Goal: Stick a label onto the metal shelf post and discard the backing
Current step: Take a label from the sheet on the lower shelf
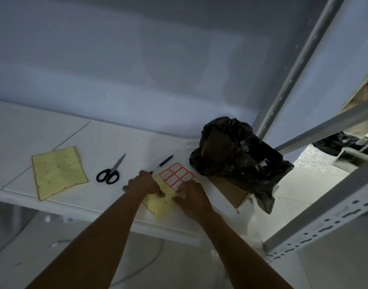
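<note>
A yellow label sheet (161, 203) lies on the white shelf board (54, 142), with several red-bordered white labels (177, 174) left at its far end. My left hand (143, 183) presses down on the sheet's left side. My right hand (192, 197) rests on its right side, fingertips pinching at the edge of a label; whether a label is lifted is hidden by the fingers. The perforated grey metal shelf post (316, 224) runs across the lower right.
A black marker (165, 160) and black-handled scissors (111, 171) lie beyond the sheet. A used yellow backing sheet (58, 172) sits at the left. A cardboard box lined with a black rubbish bag (237, 155) stands to the right. Another post (297, 65) rises behind it.
</note>
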